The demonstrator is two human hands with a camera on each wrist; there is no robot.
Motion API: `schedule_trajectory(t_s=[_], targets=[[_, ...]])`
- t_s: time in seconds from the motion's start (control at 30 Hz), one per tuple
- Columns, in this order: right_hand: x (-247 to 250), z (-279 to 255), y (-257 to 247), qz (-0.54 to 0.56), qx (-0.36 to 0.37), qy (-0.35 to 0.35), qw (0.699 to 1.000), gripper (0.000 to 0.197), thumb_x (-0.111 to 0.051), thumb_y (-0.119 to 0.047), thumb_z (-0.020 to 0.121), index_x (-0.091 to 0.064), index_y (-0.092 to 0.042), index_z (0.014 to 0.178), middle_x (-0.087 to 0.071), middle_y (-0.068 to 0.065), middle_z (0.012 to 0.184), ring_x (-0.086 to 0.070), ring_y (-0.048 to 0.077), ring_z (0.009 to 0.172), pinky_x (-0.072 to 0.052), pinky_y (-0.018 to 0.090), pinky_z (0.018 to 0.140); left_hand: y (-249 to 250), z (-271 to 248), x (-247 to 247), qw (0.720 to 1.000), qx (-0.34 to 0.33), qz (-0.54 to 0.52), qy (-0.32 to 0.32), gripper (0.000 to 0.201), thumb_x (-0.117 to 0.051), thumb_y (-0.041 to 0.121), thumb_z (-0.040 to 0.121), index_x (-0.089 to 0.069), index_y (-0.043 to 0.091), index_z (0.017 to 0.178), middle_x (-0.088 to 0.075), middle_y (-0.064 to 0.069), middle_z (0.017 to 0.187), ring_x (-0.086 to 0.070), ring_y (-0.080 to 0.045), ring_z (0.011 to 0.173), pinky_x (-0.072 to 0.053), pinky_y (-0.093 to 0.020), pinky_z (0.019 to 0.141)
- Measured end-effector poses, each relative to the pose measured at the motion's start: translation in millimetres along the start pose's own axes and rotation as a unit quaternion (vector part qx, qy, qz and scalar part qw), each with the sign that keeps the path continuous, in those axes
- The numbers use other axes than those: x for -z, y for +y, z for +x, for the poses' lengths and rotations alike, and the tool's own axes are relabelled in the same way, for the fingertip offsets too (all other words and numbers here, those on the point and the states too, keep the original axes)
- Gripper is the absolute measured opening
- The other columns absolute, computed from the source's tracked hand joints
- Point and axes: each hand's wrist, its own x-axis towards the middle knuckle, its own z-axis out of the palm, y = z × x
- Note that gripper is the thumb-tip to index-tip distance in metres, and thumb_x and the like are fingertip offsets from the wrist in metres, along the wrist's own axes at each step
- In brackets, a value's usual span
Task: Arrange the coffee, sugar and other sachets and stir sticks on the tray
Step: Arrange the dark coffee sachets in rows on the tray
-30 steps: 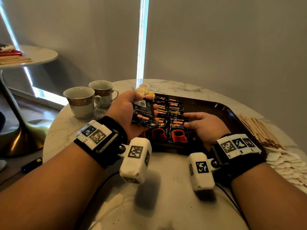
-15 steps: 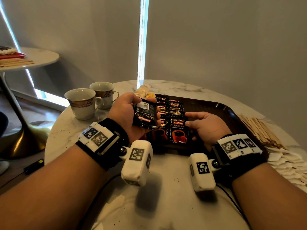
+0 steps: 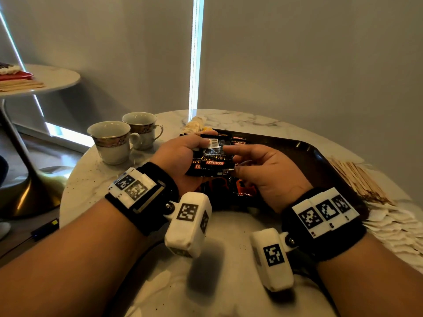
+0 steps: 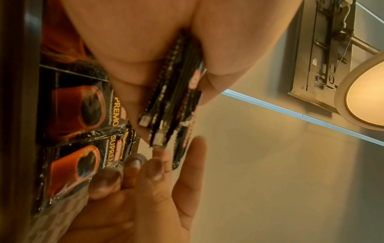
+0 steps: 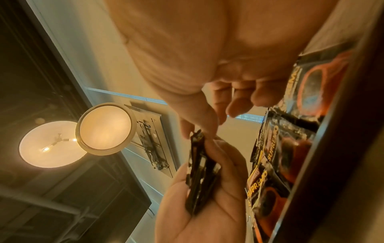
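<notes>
Left hand (image 3: 180,156) grips a stack of black coffee packets (image 3: 211,156), fingers curled round it, held above the near left part of the tray (image 3: 320,161). Right hand (image 3: 263,170) is right at the stack, thumb and forefinger pinching the top packet at its right edge, the other fingers loosely curled. More coffee packets (image 4: 83,136) lie face up in overlapping rows along the tray's left side. Stir sticks (image 3: 357,179) lie piled on the counter (image 3: 219,259) beside the tray's right edge, with white packets (image 3: 398,229) heaped nearer the counter's right rim. Two cups (image 3: 114,143) stand at the counter's far left edge.
</notes>
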Motion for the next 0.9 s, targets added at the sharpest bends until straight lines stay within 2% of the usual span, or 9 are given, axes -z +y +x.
schedule_trajectory(t_s=[0.17,0.27,0.47,0.53,0.57,0.67,0.73,0.8,0.9], targets=[[-2.7,-1.9,-1.8,-0.008,-0.001,0.000,1.000,0.034,-0.070,0.001,0.082,-0.077,-0.030,0.092,-0.076,-0.008,0.083,-0.062,0.016,0.072,-0.051,0.025,0.065,-2.1,2.4,0.8,1.000,0.004,-0.002,0.000,0.039,-0.047,0.006,0.097,-0.062,0.012,0.132,-0.068,-0.023,0.122,-0.072,-0.036,0.092,-0.061,-0.042,0.064],[-2.2,-0.5,-0.2,-0.004,-0.016,0.013,1.000,0.037,-0.065,0.003,0.086,-0.079,-0.031,0.088,-0.077,0.000,0.085,-0.063,0.020,0.069,-0.051,0.028,0.063,-4.2,4.0,2.8,1.000,0.009,0.003,0.006,0.034,-0.049,0.011,0.097,-0.065,0.014,0.126,-0.070,-0.020,0.118,-0.074,-0.033,0.084,-0.059,-0.041,0.063],[2.3,1.1,0.8,-0.016,0.015,0.078,0.997,0.027,-0.065,-0.009,0.091,-0.077,-0.033,0.090,-0.075,-0.012,0.084,-0.062,-0.003,0.066,-0.051,0.019,0.067,-2.2,-0.3,0.2,0.999,0.029,0.026,-0.010,0.031,-0.057,0.026,0.094,-0.064,0.009,0.119,-0.070,-0.016,0.094,-0.071,-0.029,0.071,-0.058,-0.036,0.058],[3.1,1.5,1.4,-0.003,0.018,0.097,0.995,0.020,-0.067,-0.013,0.092,-0.079,-0.029,0.093,-0.076,-0.006,0.085,-0.061,0.008,0.065,-0.056,0.032,0.069,-2.8,-1.1,-1.3,0.999,0.036,0.016,-0.008,0.028,-0.053,0.027,0.097,-0.062,0.010,0.118,-0.068,-0.016,0.093,-0.069,-0.029,0.071,-0.058,-0.034,0.057],[3.0,1.2,0.9,0.025,0.016,0.106,0.994,0.018,-0.066,-0.012,0.093,-0.078,-0.025,0.096,-0.076,-0.003,0.082,-0.061,0.011,0.063,-0.058,0.037,0.065,-3.9,-0.9,-1.1,0.999,0.035,0.010,-0.004,0.028,-0.052,0.027,0.098,-0.062,0.009,0.117,-0.068,-0.016,0.092,-0.068,-0.027,0.072,-0.058,-0.034,0.058],[10.2,6.9,0.4,0.073,-0.003,0.194,0.978,0.013,-0.061,-0.007,0.095,-0.071,-0.015,0.092,-0.068,-0.007,0.061,-0.057,0.004,0.047,-0.047,0.020,0.046,-4.7,0.6,0.3,1.000,0.026,0.012,0.001,0.026,-0.050,0.026,0.099,-0.062,0.009,0.113,-0.064,-0.011,0.089,-0.063,-0.022,0.071,-0.057,-0.034,0.061],[20.2,13.0,7.6,0.080,-0.028,0.254,0.963,0.014,-0.062,-0.009,0.095,-0.068,-0.017,0.085,-0.063,-0.004,0.056,-0.051,0.009,0.043,-0.039,0.023,0.042,-4.0,1.9,2.1,1.000,0.021,0.015,0.008,0.028,-0.050,0.028,0.099,-0.062,0.009,0.116,-0.064,-0.010,0.089,-0.063,-0.021,0.071,-0.057,-0.035,0.062],[28.7,17.5,18.0,0.064,-0.061,0.278,0.956,0.013,-0.064,-0.009,0.093,-0.065,-0.017,0.084,-0.061,0.000,0.060,-0.046,0.011,0.044,-0.036,0.023,0.040,-3.4,2.2,2.5,1.000,0.017,0.010,0.011,0.030,-0.050,0.028,0.098,-0.062,0.009,0.118,-0.063,-0.011,0.089,-0.062,-0.022,0.072,-0.057,-0.034,0.061],[34.6,19.6,30.7,0.025,-0.128,0.249,0.960,0.013,-0.066,-0.005,0.091,-0.062,-0.017,0.094,-0.065,0.006,0.078,-0.051,0.011,0.051,-0.037,0.025,0.040,-1.7,1.6,2.5,1.000,0.005,-0.002,0.009,0.030,-0.051,0.026,0.096,-0.061,0.008,0.118,-0.063,-0.011,0.090,-0.062,-0.021,0.070,-0.056,-0.034,0.058]])
